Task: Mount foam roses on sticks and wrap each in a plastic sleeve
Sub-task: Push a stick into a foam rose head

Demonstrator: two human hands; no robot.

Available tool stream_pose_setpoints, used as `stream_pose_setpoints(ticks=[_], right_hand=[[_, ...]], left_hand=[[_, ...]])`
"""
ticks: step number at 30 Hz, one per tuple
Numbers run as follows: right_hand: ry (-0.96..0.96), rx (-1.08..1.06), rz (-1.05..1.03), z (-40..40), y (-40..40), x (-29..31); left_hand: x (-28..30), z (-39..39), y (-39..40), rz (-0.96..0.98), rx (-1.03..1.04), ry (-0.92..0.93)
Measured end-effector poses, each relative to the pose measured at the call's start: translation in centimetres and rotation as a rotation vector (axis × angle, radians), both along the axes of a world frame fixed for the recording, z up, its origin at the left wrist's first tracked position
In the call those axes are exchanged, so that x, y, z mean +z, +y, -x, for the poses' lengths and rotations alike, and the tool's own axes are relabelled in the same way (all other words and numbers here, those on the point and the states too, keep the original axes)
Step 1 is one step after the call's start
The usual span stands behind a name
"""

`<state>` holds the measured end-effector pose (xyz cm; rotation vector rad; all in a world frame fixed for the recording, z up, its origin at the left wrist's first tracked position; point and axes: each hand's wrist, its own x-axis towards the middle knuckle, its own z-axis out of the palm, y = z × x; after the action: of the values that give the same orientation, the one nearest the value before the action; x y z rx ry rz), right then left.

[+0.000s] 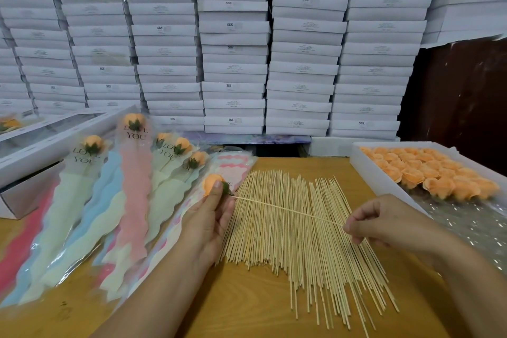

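Left hand [211, 217]: curled round an orange foam rose head with a green calyx [214, 184], thumb pressed on the bloom, held above the desk's left-centre.
Right hand [384, 223]: pinching the near end of a thin pale bamboo stick [288, 210] between thumb and forefinger.
Stick position: spanning between both hands, far tip meeting the calyx base; depth of entry hidden.
Step in hand: probably seating the rose on the stick; sleeve not yet on.
Rose handling: likely very light, soft and easily crushed; best gripped gently at the calyx, not the petals.
Stick handling: stiff but slender, probably snaps or bows if pushed off-axis; best held close to the rose for the push.
Spare sticks [301, 241]: loose fan of the same sticks on the wooden desk [233, 304].
Rose supply: white tray of orange foam roses [428, 173] at right.
Finished pieces: pastel sleeved roses [131, 186] lying at left.
Empty sleeves [236, 167]: stack just beyond the left hand.
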<state>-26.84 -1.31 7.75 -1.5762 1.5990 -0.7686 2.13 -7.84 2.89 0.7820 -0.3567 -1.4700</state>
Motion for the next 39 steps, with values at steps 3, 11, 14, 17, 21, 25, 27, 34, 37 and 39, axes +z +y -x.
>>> stream_pose_setpoints(ticks=[3,11,14,17,21,25,27,34,37,39], right_hand=[[0.005,-0.002,0.002,0.10,0.03,0.05],[0.008,-0.011,0.000,0.13,0.04,0.06],[0.012,-0.007,0.004,0.12,0.05,0.13],[0.010,-0.005,0.005,0.18,0.05,0.12],[0.010,-0.002,0.007,0.18,-0.03,-0.05],[0.023,0.003,-0.004,0.15,-0.11,-0.17],[0.023,0.009,-0.007,0.19,-0.11,-0.13],[0.012,0.013,-0.021,0.23,0.00,-0.06],[0.014,0.011,-0.017,0.21,-0.01,-0.08],[0.015,0.015,-0.015,0.17,-0.03,-0.12]], left_hand=[[0.04,-0.02,0.02,0.003,0.000,0.011],[0.06,-0.11,0.03,-0.001,-0.001,0.020],[0.07,-0.10,0.03,0.002,-0.006,0.021],[0.01,-0.10,-0.01,-0.001,-0.001,0.021],[-0.02,-0.11,-0.11,-0.004,-0.002,0.009],[-0.11,-0.13,-0.15,0.000,-0.004,0.008],[-0.15,-0.16,-0.16,0.002,-0.004,0.005],[-0.23,-0.24,-0.17,-0.003,-0.004,0.010],[-0.14,-0.17,-0.15,-0.002,0.004,0.014],[-0.10,-0.12,-0.20,0.000,0.017,0.015]])
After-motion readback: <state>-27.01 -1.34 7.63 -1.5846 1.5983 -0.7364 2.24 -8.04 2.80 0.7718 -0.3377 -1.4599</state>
